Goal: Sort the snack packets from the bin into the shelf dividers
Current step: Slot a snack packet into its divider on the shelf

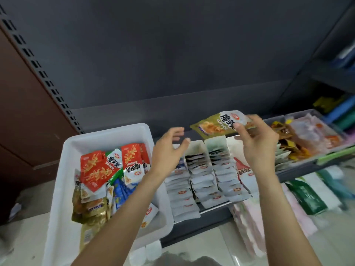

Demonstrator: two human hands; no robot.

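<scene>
Even soft light; motion blur, edges warped.

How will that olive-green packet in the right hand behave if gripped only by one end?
The olive-green packet juts sideways from the right hand without drooping, so it is probably light and fairly stiff. Its film looks glossy, so likely slippery. Flat pouch: unlikely to roll.

A dark grey metal shelf (201, 225) is seen carrying a white rectangular plastic bin (107, 135) at its left end, filled with red, olive and blue snack packets (99, 169). Beside the bin, toward the middle, upright rows of white packets (199, 175) are held in white dividers running from back edge to front edge. At the right end, clear plastic trays (307, 114) of orange and yellow packets are set.
</scene>
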